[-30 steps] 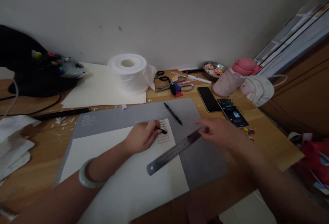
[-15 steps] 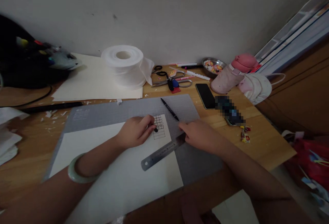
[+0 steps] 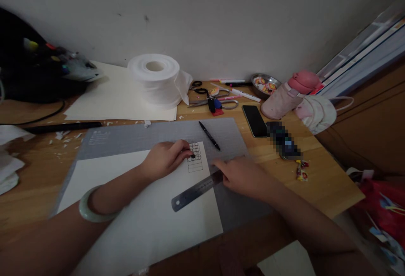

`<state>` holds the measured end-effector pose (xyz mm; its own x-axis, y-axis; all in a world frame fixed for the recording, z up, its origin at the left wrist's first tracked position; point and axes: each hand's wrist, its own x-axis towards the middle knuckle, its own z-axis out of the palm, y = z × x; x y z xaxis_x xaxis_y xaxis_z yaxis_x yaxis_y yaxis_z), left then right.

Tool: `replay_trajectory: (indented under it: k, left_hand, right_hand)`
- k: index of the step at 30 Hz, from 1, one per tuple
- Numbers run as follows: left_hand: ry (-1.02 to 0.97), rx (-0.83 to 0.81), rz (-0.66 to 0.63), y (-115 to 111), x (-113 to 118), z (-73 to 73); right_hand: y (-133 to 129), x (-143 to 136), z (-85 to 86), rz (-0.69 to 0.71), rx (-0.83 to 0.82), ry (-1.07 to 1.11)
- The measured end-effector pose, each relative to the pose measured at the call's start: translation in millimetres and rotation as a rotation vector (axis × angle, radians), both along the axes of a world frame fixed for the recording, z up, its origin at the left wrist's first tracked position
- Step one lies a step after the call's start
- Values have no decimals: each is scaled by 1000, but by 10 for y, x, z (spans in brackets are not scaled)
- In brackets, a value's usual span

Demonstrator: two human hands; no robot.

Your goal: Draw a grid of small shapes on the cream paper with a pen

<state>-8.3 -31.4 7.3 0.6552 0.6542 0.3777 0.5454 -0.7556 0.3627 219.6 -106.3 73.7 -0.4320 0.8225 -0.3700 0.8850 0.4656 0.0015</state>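
My left hand [image 3: 166, 158], with a pale bangle [image 3: 87, 206] on its wrist, pinches a small black object [image 3: 193, 156] whose kind I cannot make out. Its fingertips are at a small inked grid [image 3: 195, 166] with rounded marks in its upper rows. The grid lies near the upper right corner of a large white sheet [image 3: 142, 217]. My right hand [image 3: 242, 177] is closed around the right end of a metal ruler [image 3: 196, 191], its index finger pointing forward. The ruler slants over the sheet's right edge, below the grid. A black pen [image 3: 209, 136] lies beyond, touched by neither hand.
Under the sheet is a grey cutting mat [image 3: 126, 134]. Behind it stand a white tissue roll [image 3: 154, 82], scissors [image 3: 232, 104] and a metal bowl [image 3: 265, 85]. To the right are a phone [image 3: 254, 120], another blurred-out device [image 3: 284, 139] and a pink bottle [image 3: 289, 94]. Paper scraps [image 3: 60, 135] litter the left.
My right hand and the ruler have shifted slightly down and left, and the right index finger is more extended. My left hand stays at the grid with the black object.
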Motion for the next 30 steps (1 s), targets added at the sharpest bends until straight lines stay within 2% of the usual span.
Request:
replay_trajectory:
  k: [8, 11, 15, 20, 26, 30]
  left_hand:
    - [62, 38, -34, -22, 12, 41]
    - [43, 57, -46, -29, 9, 52]
    - [14, 23, -61, -37, 2, 60]
    - [-3, 35, -77, -48, 5, 63]
    - [-21, 103, -92, -46, 0, 77]
    - [-54, 108, -90, -39, -12, 78]
  right_hand:
    - [93, 51, -38, -5, -17, 84]
    - [190, 101, -104, -133, 9, 161]
    - [324, 132, -232, -360, 160, 249]
    - [433, 101, -384, -385, 255, 384]
    - [518, 87, -415, -451, 200, 408]
    - [557, 138, -355, -576, 67, 588]
